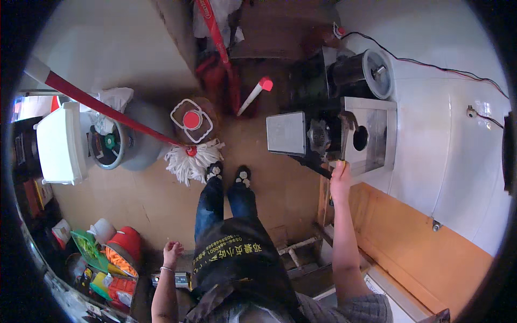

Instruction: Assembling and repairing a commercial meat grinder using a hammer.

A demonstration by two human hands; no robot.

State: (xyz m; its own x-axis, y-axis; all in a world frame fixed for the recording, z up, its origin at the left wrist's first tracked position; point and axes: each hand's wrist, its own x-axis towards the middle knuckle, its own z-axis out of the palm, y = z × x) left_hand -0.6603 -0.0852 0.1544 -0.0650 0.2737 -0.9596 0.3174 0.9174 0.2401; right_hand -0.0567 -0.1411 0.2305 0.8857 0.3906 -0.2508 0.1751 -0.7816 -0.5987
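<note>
My right hand (340,182) is closed round the grip of a hammer (347,125) with a curved, brownish metal head. The hammer reaches over a metal-topped appliance (385,110) with a round dark hole (361,138). A perforated metal part (318,134) sits just left of the hammer, beside a pale square panel (286,132). My left hand (172,254) hangs low at my left side, fingers loosely curled in, with nothing visible in them. A bracelet circles that wrist. No object touches the left hand.
A mop (194,161) with a red handle lies by my feet, next to a grey gas cylinder (137,141) and a red-capped jug (191,120). Buckets and baskets (124,245) crowd the lower left. A metal cylinder (377,72) stands behind the appliance; a cable (425,63) runs along the white wall.
</note>
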